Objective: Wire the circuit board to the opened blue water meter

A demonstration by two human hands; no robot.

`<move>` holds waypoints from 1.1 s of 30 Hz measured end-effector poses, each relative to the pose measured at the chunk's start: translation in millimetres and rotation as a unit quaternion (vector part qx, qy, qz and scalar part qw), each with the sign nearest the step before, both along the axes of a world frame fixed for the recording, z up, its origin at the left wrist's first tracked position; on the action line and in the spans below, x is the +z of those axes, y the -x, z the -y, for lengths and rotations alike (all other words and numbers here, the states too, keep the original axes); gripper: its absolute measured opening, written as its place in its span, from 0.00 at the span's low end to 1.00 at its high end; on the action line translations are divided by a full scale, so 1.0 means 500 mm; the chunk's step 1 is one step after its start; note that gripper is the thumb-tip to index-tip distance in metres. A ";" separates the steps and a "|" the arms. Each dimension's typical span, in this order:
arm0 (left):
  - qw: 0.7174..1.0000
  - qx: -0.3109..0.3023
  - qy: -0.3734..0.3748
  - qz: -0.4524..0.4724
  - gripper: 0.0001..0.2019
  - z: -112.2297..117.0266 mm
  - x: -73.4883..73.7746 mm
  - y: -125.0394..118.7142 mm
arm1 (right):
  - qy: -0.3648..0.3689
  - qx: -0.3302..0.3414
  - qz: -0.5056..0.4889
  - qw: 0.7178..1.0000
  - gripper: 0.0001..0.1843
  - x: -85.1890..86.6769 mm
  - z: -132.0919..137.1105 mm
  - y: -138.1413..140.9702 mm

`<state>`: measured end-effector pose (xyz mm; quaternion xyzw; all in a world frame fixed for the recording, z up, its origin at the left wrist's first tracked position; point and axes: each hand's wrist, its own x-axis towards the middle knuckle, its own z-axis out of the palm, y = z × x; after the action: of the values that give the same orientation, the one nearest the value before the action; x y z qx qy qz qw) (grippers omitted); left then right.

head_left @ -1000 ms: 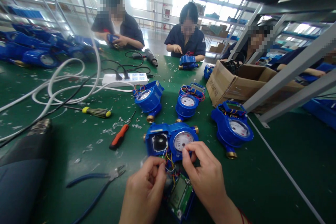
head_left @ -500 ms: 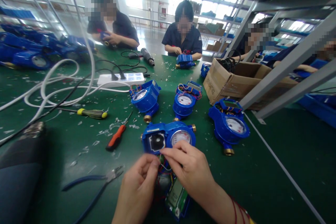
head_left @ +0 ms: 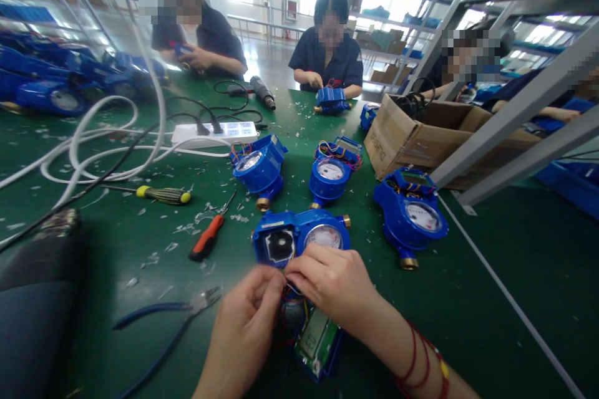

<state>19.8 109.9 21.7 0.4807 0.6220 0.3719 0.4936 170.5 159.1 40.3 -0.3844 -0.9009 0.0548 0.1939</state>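
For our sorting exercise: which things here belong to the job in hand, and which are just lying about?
Seemingly part of the job:
- open blue water meter
- LCD circuit board
- thin wires at the fingers

Seemingly just lying about:
- blue-handled pliers
- orange-handled screwdriver
- yellow-black screwdriver
- heat gun
- cardboard box

Fingertip to fingertip, or very nearly so: my left hand (head_left: 248, 312) angles up and to the right, thumb and forefinger drawn into a pinch, its wrist (head_left: 222, 358) low in view. Opposite, my right hand (head_left: 339, 277) lies across from the right, back uppermost, fingers bunched and pointing left, the thumb hard to make out. My bare right forearm (head_left: 390, 333) slants away to the lower right.
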 end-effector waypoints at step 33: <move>0.995 0.040 -0.015 -0.091 0.18 0.002 0.002 0.004 | 0.149 -0.176 -0.185 0.955 0.43 -0.078 0.137 -0.072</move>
<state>17.7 109.0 22.8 0.4951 0.6772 0.3552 0.4125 206.4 90.5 1.3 -0.5444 -0.7491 0.2236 0.3042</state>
